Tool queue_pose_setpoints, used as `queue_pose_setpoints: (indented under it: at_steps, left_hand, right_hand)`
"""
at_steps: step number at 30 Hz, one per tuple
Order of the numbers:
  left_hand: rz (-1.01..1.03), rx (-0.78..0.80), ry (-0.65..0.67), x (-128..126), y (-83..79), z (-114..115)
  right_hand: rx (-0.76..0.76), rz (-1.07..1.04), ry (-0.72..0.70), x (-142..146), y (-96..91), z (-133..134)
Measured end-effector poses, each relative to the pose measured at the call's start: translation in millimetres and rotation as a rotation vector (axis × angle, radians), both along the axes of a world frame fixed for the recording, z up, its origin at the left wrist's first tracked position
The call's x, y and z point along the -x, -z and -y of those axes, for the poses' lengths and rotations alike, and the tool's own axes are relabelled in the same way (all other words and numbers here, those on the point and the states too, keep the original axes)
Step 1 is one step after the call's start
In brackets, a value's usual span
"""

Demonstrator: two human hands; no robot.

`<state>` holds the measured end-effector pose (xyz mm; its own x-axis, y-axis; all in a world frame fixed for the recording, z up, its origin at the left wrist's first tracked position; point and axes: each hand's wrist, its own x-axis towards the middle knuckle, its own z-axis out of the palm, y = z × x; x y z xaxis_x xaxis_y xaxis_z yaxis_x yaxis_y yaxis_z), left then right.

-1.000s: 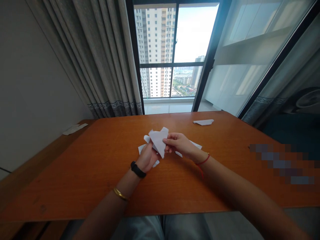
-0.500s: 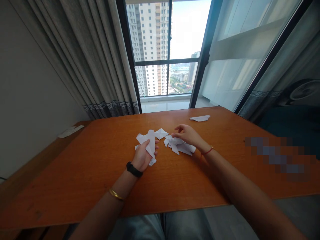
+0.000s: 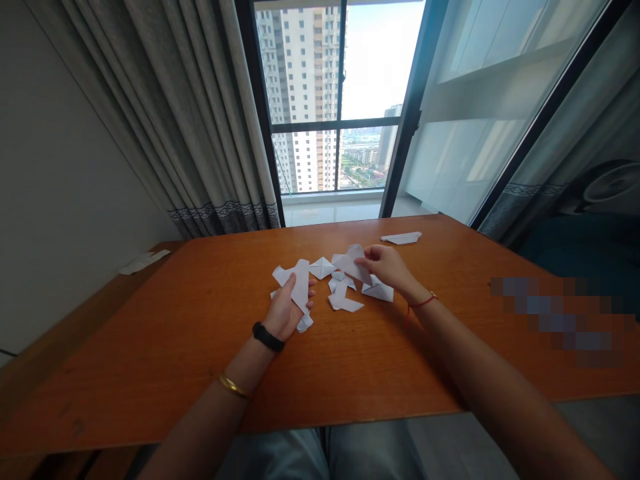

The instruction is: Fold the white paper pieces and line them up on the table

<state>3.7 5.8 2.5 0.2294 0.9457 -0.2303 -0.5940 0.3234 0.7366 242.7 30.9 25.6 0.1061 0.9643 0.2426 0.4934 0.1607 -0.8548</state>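
Note:
White folded paper pieces rest in my left hand, the thumb pressed over them; how many there are I cannot tell. My right hand pinches another folded paper piece by its right end, above the pile. Below it on the table lie a bent folded paper and a pointed folded paper. Between the hands sits a small folded paper, shaped like an envelope. Part of the pile is covered by the held piece.
The wooden table spreads out on all sides. A long folded paper lies near its far edge. At the far left is a flat pale strip. A blurred patch covers something on the right. A window stands beyond the table.
My right hand has picked a folded paper piece off the pile and lifted it, uncovering the pieces beneath. My left hand keeps its hold and has barely moved.

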Motion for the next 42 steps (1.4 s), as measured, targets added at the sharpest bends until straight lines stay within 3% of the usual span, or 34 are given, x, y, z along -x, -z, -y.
queue_pose_setpoints:
  at_steps: [3, 5, 8, 12, 18, 22, 24, 27, 33, 37, 42]
  left_hand:
    - [0.01, -0.025, 0.092, -7.7, 2.6, 6.4]
    - [0.005, -0.063, 0.159, -11.9, 4.0, 10.7]
    - [-0.013, -0.102, 0.273, -14.3, 3.8, 16.0]
    - [0.009, -0.155, 0.346, -14.5, 2.8, 20.5]
    - [-0.143, -0.317, 0.2, -15.6, 11.4, 19.4]
    - [-0.276, -0.379, 0.13, -10.0, 10.7, 18.6]
    - [-0.292, -0.391, 0.139, -6.4, 6.6, 17.3]
    - [-0.29, -0.431, 0.159, -0.6, 2.9, 10.6]
    - [-0.612, -0.465, 0.25, 9.1, 12.6, -2.7]
    - [-0.597, -0.401, 0.247, 5.6, 15.1, 0.0]
    - [-0.509, -0.391, 0.179, 1.9, 18.0, -0.5]
  right_hand:
    - [0.116, -0.426, -0.212, 28.7, -1.9, 15.3]
    - [0.228, -0.551, -0.354, 51.8, 3.2, 25.6]
    - [0.212, -0.496, -0.35, 77.2, 14.9, 34.8]
    - [0.156, -0.39, -0.258, 86.1, 23.2, 38.2]
    - [0.103, -0.399, -0.206, 79.3, 15.2, 42.1]
    - [0.11, -0.336, -0.349, 70.8, 14.1, 44.9]
    - [0.048, -0.262, -0.379, 64.5, 17.3, 45.7]
    - [-0.022, -0.227, -0.308, 53.6, 23.9, 44.3]
    - [-0.001, -0.135, -0.275, 50.8, 30.7, 41.6]
    - [0.013, -0.153, -0.305, 61.5, 37.7, 42.2]
    - [0.054, -0.376, -0.351, 67.2, 46.8, 36.6]
